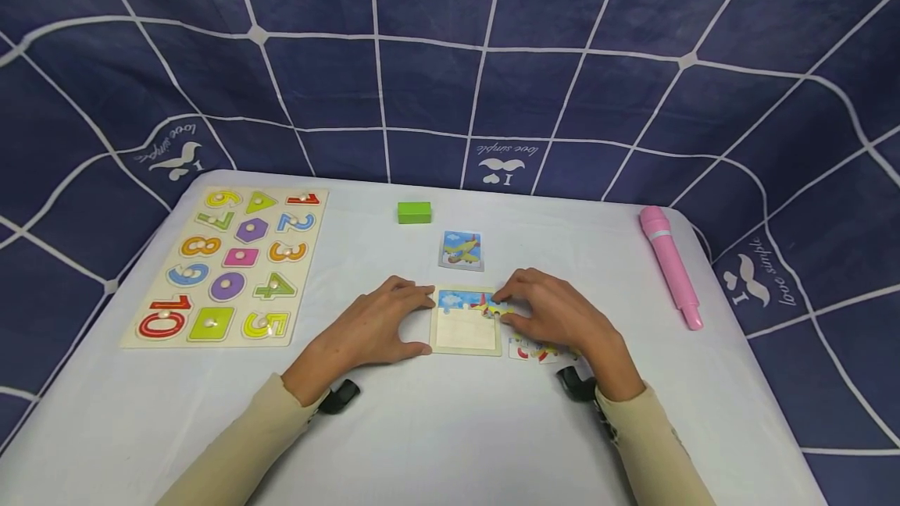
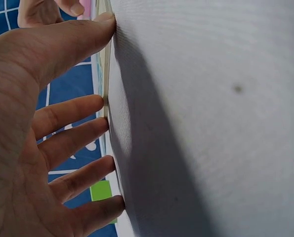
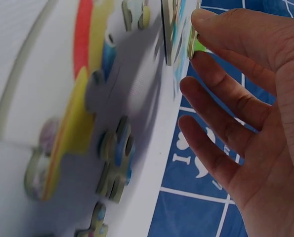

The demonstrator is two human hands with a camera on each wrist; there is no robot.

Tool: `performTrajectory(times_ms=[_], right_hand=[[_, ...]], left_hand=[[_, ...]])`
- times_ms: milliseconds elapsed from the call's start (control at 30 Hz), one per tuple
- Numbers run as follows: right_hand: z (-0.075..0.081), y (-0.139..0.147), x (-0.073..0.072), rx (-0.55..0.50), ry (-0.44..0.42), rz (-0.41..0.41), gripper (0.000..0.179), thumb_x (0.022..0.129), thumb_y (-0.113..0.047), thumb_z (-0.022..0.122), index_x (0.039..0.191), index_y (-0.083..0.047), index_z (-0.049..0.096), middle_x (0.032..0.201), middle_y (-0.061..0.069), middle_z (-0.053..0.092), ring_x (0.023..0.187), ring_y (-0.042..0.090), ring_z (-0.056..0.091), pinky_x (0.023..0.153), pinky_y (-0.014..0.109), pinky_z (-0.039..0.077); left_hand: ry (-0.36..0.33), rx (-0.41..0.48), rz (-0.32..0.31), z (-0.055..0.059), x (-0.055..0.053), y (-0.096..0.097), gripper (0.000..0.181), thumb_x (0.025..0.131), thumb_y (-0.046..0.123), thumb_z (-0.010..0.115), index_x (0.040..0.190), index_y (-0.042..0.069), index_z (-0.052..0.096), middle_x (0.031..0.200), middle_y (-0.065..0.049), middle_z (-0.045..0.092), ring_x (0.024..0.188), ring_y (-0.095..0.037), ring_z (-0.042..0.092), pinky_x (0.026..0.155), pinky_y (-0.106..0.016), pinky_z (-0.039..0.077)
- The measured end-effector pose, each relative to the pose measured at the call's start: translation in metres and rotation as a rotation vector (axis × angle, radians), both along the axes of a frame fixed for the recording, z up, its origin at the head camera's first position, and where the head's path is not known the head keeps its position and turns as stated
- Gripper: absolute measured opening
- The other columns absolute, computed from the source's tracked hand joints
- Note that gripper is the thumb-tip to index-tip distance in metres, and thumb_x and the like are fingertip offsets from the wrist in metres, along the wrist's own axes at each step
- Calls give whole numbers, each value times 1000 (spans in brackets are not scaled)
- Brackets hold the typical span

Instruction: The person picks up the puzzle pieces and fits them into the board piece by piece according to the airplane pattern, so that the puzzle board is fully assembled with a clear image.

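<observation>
A small wooden puzzle board (image 1: 466, 334) lies on the table between the hands, its top row filled with blue-sky and airplane pieces (image 1: 457, 299). My left hand (image 1: 376, 322) touches the board's left edge; in the left wrist view its thumb and fairly straight fingers (image 2: 72, 111) meet the thin edge. My right hand (image 1: 555, 311) is over the board's right side and pinches a puzzle piece (image 3: 191, 42) between thumb and index finger, the other fingers spread. Loose puzzle pieces (image 1: 523, 349) lie beneath and beside the right hand, partly hidden by it.
An airplane picture card (image 1: 462, 251) lies behind the board, with a green block (image 1: 414, 213) farther back. A number-and-shape board (image 1: 242, 279) is at the left. At the right lies a pink toy microphone (image 1: 671, 264). Blue checked cloth (image 1: 436, 84) hangs behind the white table (image 1: 436, 428).
</observation>
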State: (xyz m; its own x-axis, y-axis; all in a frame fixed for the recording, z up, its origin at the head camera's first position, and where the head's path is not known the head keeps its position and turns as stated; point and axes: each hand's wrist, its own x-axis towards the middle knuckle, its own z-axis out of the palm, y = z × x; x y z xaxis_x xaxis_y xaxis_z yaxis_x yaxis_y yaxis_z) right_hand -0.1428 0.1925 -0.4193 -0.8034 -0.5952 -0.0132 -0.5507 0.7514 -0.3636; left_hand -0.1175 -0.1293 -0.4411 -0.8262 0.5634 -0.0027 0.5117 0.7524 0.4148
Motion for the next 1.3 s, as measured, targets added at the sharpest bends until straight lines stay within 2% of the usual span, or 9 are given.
performTrajectory(times_ms=[433,967,1300], right_hand=[[2,-13,-5,-5,-13,12,33,91,-22,88,123,-18,82,119,-5,74,116,15,66,103,42,57],[4,-24,-8,-8,22,58,34,91,-22,87,124,-15,82,119,-4,74,113,15,68,100,41,58],[3,-35,-9,-9,9,83,32,91,-23,88,122,-15,82,117,-4,73,110,14,67,99,39,57]], left_hand=[[-1,-8,2,0,0,1,69,81,47,95,139,19,72,159,3,58,141,-23,52,91,-55,59],[-6,-12,12,1,0,1,69,81,48,95,140,20,72,159,4,58,141,-23,52,90,-55,59],[-10,-6,7,1,-1,1,69,81,48,95,139,19,72,159,3,58,141,-23,52,91,-54,59]])
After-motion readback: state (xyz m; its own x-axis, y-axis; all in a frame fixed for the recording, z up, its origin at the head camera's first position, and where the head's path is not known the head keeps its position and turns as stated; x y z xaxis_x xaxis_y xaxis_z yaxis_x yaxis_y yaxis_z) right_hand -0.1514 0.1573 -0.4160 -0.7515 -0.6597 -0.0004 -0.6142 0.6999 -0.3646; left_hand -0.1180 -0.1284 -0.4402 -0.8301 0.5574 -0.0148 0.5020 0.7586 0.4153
